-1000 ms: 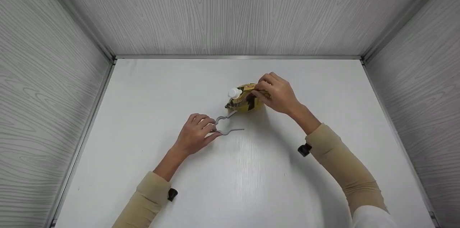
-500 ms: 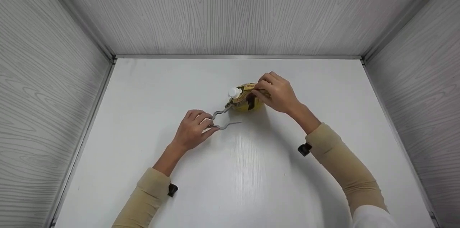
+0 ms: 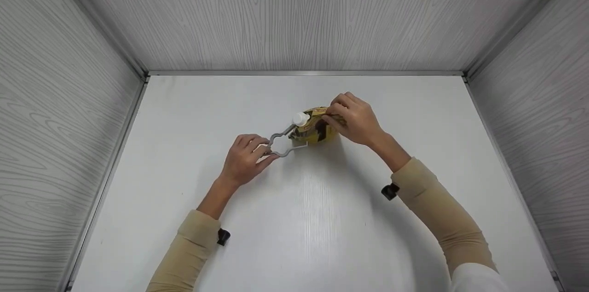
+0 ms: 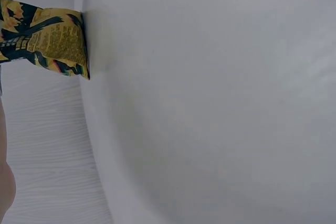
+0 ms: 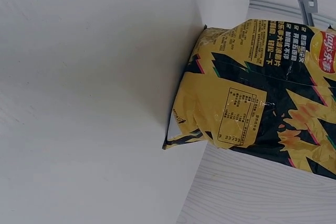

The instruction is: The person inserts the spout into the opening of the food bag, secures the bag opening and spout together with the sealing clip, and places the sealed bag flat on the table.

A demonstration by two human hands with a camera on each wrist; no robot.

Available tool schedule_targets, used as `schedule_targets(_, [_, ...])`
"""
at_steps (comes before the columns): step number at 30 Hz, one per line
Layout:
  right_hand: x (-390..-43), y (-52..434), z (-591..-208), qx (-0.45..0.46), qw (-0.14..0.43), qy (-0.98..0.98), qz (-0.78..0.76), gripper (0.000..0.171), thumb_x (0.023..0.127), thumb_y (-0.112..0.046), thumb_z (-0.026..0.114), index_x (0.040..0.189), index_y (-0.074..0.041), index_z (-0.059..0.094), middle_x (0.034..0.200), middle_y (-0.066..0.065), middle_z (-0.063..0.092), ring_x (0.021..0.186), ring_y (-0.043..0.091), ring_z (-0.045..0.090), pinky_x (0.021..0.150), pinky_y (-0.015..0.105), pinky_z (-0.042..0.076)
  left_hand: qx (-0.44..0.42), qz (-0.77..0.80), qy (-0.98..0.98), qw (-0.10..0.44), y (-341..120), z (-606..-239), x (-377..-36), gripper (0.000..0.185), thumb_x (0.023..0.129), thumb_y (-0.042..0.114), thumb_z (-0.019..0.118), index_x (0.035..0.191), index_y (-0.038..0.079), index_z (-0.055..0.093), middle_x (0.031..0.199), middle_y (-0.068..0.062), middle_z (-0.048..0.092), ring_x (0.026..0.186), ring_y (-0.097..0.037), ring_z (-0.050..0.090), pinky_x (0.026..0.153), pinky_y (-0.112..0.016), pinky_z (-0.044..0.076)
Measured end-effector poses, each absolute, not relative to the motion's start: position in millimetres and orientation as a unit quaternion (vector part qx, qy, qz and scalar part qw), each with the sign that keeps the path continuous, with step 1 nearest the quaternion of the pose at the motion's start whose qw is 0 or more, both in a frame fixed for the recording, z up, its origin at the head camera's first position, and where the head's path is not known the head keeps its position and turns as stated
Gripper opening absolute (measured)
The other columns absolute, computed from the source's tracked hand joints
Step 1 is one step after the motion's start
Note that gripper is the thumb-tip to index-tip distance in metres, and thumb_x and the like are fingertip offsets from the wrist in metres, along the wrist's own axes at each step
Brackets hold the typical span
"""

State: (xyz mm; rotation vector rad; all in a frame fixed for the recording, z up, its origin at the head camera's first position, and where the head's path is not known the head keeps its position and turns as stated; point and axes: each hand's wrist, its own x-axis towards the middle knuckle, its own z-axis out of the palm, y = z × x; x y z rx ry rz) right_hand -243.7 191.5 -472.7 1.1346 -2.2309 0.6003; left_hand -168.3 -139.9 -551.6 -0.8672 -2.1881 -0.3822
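Yellow chip bag [image 5: 252,98] (black-patterned) stands on white table [image 5: 79,103].

On the white table [image 3: 322,237] there is one yellow and black snack bag [image 3: 316,130], standing near the middle. One grey clip [image 3: 283,141] with two arms lies just left of it. One small white round piece [image 3: 301,119] sits at the bag's left top. Two hands are in view, the left hand [image 3: 245,162] and the right hand [image 3: 353,119], with two tan sleeves.
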Motion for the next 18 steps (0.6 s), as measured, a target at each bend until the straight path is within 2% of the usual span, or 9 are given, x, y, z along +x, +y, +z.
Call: schedule_targets(18, [-242.9, 189.6, -472.9, 0.419, 0.275, -0.836, 0.222, 0.014, 0.100, -0.023, 0.075, 0.098, -0.010, 0.073, 0.098, 0.011, 0.069, 0.088, 0.027, 0.065, 0.073, 0.040, 0.058, -0.308, -0.181, -0.853, 0.380, -132.9, -553.0, -177.2, 0.023, 0.085, 0.028, 0.089, 0.091, 0.009, 0.078, 0.098, -0.003, 0.074, 0.101, -0.023, 0.064, 0.090, -0.039, 0.056])
